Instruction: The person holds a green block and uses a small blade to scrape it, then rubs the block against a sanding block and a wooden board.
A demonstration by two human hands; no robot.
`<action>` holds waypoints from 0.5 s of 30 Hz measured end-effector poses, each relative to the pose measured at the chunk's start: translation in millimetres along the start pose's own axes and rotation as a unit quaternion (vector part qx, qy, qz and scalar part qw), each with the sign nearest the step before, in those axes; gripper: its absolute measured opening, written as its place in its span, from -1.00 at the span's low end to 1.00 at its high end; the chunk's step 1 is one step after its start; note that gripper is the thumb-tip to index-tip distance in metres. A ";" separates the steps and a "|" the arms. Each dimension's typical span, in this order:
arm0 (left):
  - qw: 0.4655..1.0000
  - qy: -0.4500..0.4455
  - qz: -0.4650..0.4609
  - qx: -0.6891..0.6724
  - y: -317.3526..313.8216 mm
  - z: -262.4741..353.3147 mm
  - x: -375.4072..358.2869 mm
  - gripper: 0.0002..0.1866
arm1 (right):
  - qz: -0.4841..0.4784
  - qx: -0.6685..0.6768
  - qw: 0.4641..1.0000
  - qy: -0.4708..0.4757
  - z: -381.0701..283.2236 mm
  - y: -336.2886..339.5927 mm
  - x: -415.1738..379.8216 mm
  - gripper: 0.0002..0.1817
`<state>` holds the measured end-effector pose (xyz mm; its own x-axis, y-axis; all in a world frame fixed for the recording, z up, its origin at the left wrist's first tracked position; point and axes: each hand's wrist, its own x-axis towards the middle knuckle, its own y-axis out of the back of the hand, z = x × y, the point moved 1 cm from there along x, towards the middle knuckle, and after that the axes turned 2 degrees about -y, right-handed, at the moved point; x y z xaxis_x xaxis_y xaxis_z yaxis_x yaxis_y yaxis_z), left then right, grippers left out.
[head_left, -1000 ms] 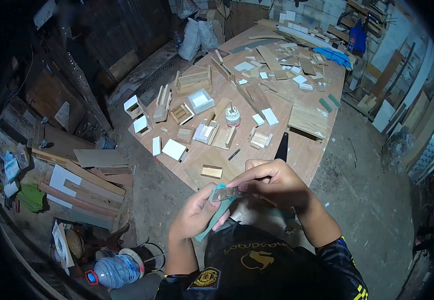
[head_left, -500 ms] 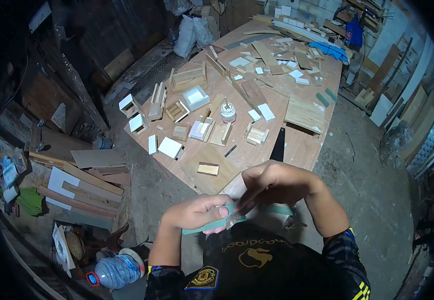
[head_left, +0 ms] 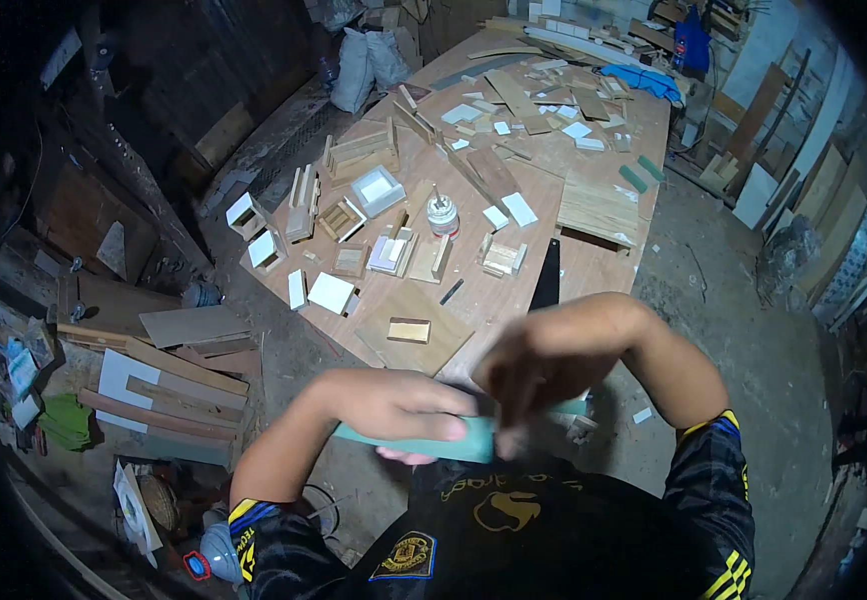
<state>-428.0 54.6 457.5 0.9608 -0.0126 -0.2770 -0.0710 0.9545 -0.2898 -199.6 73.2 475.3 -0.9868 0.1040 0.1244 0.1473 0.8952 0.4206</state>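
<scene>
My left hand [head_left: 399, 408] is closed round a green strip [head_left: 476, 441] that looks like sandpaper, holding it in front of my shirt. The thumb lies along its face, and fingertips show beneath it. My right hand [head_left: 539, 370] hangs bent at the wrist over the strip's right end, its fingers pointing down. Motion smears those fingers, so whether they grip anything cannot be made out. Another bit of green [head_left: 574, 407] shows behind my right hand; whether it belongs to the same strip is hidden.
The wooden table [head_left: 494, 310] ahead carries a small wood block [head_left: 409, 330] on a thin board, a white jar [head_left: 442, 214], several small wooden boxes, a dark saw blade [head_left: 546, 275] and scattered offcuts. Two green pieces [head_left: 642, 173] lie near its right edge. A water bottle [head_left: 219, 552] stands at lower left.
My left hand and the strip have shifted slightly left, and the left elbow has swung outward. My right hand has moved and blurred near the strip's end. The view has shifted slightly.
</scene>
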 end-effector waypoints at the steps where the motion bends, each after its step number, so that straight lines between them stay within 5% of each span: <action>1: 0.997 -0.052 -0.006 -0.062 2.7 -0.8 -11.9 -0.59 | -0.031 0.023 0.999 0.035 -0.2 -3.6 -4.4 -0.71; 3: 0.973 -0.172 0.155 0.011 2.3 4.2 -53.1 -0.55 | -0.019 0.042 0.998 0.044 6.7 -12.6 -20.0 -0.74; 5: 0.890 -0.216 0.398 0.058 -12.7 -1.5 -70.7 -0.51 | 0.117 0.008 0.991 0.058 12.5 -1.9 -45.0 -0.75; 6: 0.844 -0.245 0.477 0.032 -19.9 -3.4 -67.6 -0.49 | 0.252 0.166 0.953 -0.003 7.4 -9.6 -53.1 -0.78; 7: 0.803 -0.262 0.532 0.048 -24.3 -6.2 -61.2 -0.52 | 0.298 0.054 0.951 -0.071 2.5 -2.0 -61.1 -0.68; 10: 0.717 -0.293 0.629 0.063 -34.8 -16.4 -28.1 -0.55 | 0.496 0.172 0.847 -0.086 27.3 -21.9 -50.9 -0.63; 15: 0.658 -0.283 0.693 0.081 -43.1 -24.5 5.7 -0.48 | 0.578 0.302 0.749 -0.115 38.6 -45.6 -15.0 -0.75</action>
<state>-426.0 6.0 446.0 -0.0476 0.9728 0.2269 -0.9988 -0.0479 -0.0043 -194.1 47.6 419.5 -0.2199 0.9708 -0.0954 0.9233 0.1756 -0.3416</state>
